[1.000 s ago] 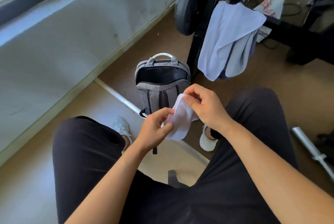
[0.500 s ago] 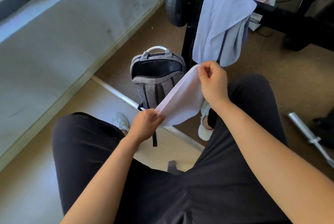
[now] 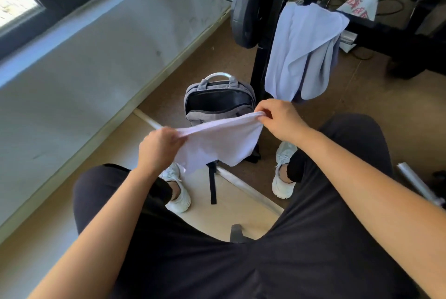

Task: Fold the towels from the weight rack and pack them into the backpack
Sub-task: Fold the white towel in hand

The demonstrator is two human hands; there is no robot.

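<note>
Black steel weight rack [image 3: 263, 62] carries draped pale blue towels [image 3: 304, 49]; the grey fabric backpack [image 3: 219, 100] stands unzipped beside its upright. We hold a small white towel [image 3: 217, 144] spread in the air near the backpack, left hand [image 3: 159, 149] and right hand [image 3: 281, 120] each pinching a top corner. We judge folding underway; next, corners must meet evenly.

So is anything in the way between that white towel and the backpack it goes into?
Nothing visible. The left hand and right hand hold the white towel stretched in the air right in front of the backpack, which stands on the floor with its top unzipped and open.
</note>
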